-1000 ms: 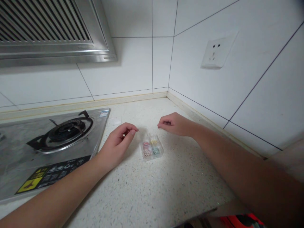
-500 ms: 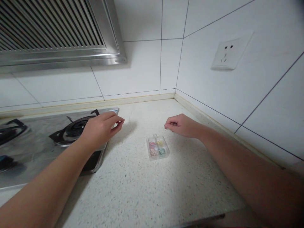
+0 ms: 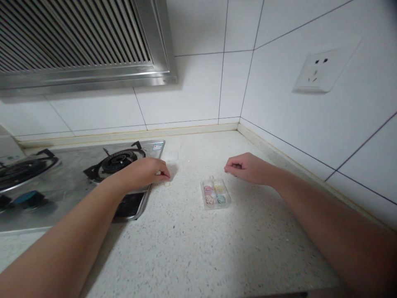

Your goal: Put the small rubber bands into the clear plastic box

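A small clear plastic box (image 3: pixel 216 205) sits on the counter between my hands. Its four compartments hold little rubber bands: pink (image 3: pixel 208 190), yellow (image 3: pixel 218 188), pale pink (image 3: pixel 209 200) and green (image 3: pixel 221 199). My left hand (image 3: pixel 151 171) is closed in a pinch, low over the counter at the stove's right edge. One thin yellowish rubber band (image 3: pixel 167 184) shows just under its fingertips; whether they touch it is unclear. My right hand (image 3: pixel 245 166) is curled shut behind and right of the box. Anything inside its fingers is hidden.
A flat clear piece, perhaps a lid (image 3: pixel 170 155), lies behind my left hand. The gas stove (image 3: pixel 74 207) with black burner supports is at left, beneath a metal range hood (image 3: pixel 149 76). White tiled walls meet behind the counter (image 3: pixel 186 256); a socket (image 3: pixel 319 72) is at right.
My left hand has come down to the counter, its fingertips closing, and a thin band now shows beneath them. The view has swung left; my right hand and the box keep their places.
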Tool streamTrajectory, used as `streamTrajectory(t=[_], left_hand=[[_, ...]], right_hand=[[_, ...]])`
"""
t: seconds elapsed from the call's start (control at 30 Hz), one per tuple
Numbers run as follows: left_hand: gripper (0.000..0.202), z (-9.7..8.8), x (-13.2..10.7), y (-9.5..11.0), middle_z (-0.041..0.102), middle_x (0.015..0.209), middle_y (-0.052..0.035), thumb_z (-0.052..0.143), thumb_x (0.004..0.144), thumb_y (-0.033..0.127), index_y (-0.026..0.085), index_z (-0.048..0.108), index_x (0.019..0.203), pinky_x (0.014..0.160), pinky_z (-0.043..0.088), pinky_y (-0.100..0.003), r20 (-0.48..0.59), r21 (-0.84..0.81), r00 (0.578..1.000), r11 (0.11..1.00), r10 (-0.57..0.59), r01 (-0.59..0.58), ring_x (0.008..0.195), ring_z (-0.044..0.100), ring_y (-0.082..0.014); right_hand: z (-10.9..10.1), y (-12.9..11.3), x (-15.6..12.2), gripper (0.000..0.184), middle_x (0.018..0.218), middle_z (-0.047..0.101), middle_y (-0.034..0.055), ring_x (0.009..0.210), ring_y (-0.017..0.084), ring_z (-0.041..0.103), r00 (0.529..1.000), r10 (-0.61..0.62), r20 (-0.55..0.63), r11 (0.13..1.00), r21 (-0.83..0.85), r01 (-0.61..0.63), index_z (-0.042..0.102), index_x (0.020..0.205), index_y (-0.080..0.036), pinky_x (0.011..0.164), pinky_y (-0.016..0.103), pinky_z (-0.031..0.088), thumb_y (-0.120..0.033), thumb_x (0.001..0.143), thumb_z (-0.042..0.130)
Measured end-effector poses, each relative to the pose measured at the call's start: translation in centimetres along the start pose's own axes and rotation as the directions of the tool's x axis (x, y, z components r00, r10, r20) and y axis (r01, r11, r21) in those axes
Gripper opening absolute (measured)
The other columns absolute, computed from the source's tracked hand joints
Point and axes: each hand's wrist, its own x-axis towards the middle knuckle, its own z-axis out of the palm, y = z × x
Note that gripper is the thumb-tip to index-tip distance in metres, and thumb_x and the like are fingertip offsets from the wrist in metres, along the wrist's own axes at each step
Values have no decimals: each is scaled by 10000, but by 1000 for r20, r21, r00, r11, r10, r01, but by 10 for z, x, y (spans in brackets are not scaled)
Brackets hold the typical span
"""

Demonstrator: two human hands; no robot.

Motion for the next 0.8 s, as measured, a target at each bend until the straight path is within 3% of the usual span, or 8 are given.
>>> streamTrajectory(t=[0.2,0.47,0.6,0.73,0.8], left_hand=[[168,2,1,0,744,913,-45,610,835,289,263,770,877,727,424,-293,58,-1,997,999,-47,48,829,654,-209],[169,7,0,11,719,856,-32,571,839,331,240,710,869,650,390,-287,20,113,993,987,-118,115,748,629,-196],[204,13,7,25,708,916,-42,526,871,359,219,673,894,639,382,-290,-107,233,988,963,-111,134,774,638,-205],[182,21,18,51,696,963,-45,489,903,318,208,630,938,608,367,-285,-311,246,943,948,-118,200,724,626,-181],[143,26,22,68,692,945,-44,495,902,284,203,609,934,600,363,-283,-318,266,946,952,-60,150,738,630,-187]], right_hand=[[-1,0,0,290,620,607,-7,582,115,497,1000,-11,8,1000,-13,11,698,794,-174,573,269,321,-397,888,539],[0,-2,1,296,635,622,1,581,112,499,1000,-1,22,1000,-16,1,705,805,-167,576,267,321,-395,890,536],[1,-5,1,288,631,620,0,578,109,501,1000,-25,-3,1000,-4,25,706,803,-164,579,266,321,-385,889,543],[4,-10,2,271,630,614,-6,574,103,496,996,-68,-51,997,39,70,706,809,-164,581,256,336,-371,890,551],[6,-12,3,259,626,608,-9,569,100,488,995,-81,-62,993,77,85,708,815,-164,574,250,337,-363,887,559]])
